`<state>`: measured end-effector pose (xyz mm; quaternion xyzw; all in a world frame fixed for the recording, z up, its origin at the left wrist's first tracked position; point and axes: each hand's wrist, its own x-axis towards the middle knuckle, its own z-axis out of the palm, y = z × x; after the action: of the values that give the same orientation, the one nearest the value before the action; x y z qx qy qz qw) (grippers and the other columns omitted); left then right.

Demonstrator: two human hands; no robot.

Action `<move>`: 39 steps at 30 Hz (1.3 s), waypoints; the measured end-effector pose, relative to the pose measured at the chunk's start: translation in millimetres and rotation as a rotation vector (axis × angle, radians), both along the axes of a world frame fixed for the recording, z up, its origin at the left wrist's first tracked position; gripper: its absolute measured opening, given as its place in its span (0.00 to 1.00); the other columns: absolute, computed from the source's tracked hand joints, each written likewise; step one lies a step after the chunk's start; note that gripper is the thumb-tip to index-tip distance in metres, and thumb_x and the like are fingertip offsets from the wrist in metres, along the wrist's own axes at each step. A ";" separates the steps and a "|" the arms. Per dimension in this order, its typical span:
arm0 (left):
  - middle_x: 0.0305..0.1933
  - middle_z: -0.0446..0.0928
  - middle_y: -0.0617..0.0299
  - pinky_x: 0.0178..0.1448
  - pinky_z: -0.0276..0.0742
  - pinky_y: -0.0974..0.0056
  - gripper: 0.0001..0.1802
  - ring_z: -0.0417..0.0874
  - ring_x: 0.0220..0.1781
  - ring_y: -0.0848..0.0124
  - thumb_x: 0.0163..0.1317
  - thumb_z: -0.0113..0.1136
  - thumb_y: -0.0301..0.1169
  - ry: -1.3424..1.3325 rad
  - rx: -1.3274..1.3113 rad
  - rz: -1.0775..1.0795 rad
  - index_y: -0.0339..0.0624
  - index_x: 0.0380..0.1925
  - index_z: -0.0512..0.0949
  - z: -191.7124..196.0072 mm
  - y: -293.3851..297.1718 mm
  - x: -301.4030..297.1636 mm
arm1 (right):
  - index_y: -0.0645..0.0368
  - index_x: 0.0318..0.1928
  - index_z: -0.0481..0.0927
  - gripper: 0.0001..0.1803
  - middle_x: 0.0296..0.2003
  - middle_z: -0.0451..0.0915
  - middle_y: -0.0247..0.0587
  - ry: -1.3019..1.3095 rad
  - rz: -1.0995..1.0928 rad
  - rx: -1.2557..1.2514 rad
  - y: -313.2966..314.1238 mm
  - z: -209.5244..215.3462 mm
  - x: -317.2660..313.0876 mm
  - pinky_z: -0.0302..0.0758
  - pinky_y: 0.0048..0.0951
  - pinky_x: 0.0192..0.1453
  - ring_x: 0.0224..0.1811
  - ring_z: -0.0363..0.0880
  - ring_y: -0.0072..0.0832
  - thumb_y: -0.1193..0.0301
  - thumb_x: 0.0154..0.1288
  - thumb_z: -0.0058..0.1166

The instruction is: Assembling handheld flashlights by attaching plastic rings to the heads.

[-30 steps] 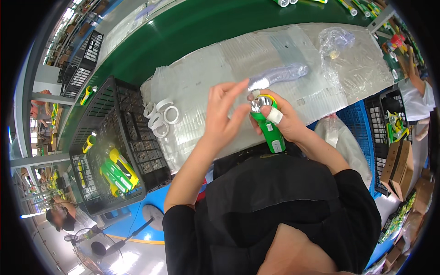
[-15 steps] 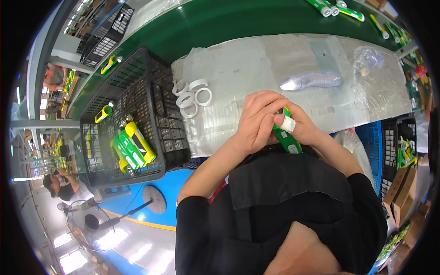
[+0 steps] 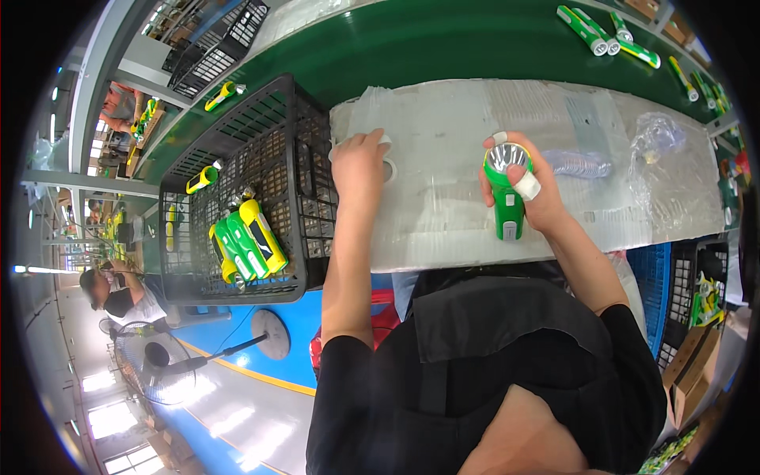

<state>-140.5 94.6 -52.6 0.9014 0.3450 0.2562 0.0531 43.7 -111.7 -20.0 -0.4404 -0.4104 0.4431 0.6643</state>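
In my right hand (image 3: 537,186) is a green flashlight (image 3: 508,212), held upright with its round silver reflector facing up. Two of that hand's digits are wrapped in white tape; the thumb lies against the flashlight's head. My left hand (image 3: 360,165) is over the white rings (image 3: 389,170) on the worktop, beside the black crate. Its fingers are bent and a little apart, and they cover most of the rings. Whether the fingertips grip one is hidden. A nested stack of clear plastic pieces (image 3: 582,164) lies just beyond my right hand.
At my left stands a black plastic crate (image 3: 305,190) holding several green and yellow flashlights (image 3: 249,241). Across the worktop (image 3: 443,229) runs a green belt (image 3: 443,51) with more flashlights (image 3: 582,30) at far right. Crumpled clear plastic (image 3: 659,142) lies on the right.
My hands were together around the flashlight near my body. Now the left has let go and reached left to the rings, while the right has moved the flashlight forward with its reflector showing.
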 end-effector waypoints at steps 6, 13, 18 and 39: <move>0.39 0.79 0.50 0.47 0.76 0.57 0.16 0.81 0.40 0.53 0.61 0.59 0.29 -0.070 -0.149 -0.267 0.42 0.49 0.81 -16.1 1.5 48.8 | 0.59 0.56 0.67 0.26 0.30 0.77 0.41 -0.001 -0.035 0.080 12.7 2.0 -0.1 0.74 0.29 0.35 0.29 0.76 0.26 0.55 0.68 0.56; 0.45 0.79 0.50 0.48 0.77 0.58 0.17 0.79 0.44 0.55 0.53 0.71 0.34 -0.111 -0.348 -0.329 0.39 0.42 0.82 -9.9 -19.9 42.6 | 0.58 0.55 0.67 0.23 0.31 0.77 0.42 -0.057 -0.059 0.173 18.3 -10.3 13.0 0.74 0.29 0.36 0.30 0.76 0.26 0.58 0.69 0.56; 0.45 0.79 0.52 0.45 0.77 0.61 0.12 0.79 0.45 0.58 0.50 0.73 0.31 -0.304 -0.261 -0.304 0.38 0.33 0.83 9.6 -30.4 42.3 | 0.58 0.56 0.67 0.21 0.32 0.77 0.41 -0.044 -0.045 0.196 31.3 -14.0 12.0 0.75 0.29 0.37 0.31 0.77 0.26 0.61 0.70 0.55; 0.45 0.77 0.58 0.47 0.77 0.61 0.22 0.80 0.46 0.62 0.42 0.78 0.31 -0.304 -0.187 -0.666 0.45 0.41 0.85 92.7 -83.8 59.5 | 0.58 0.62 0.72 0.33 0.55 0.78 0.41 -0.817 -0.099 0.347 5.9 28.0 67.9 0.75 0.35 0.58 0.57 0.77 0.36 0.60 0.58 0.68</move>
<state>-80.9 10.8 40.2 0.9071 0.0432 0.3233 0.2660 111.6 -105.8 8.0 -0.4804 -0.6858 0.1249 0.5323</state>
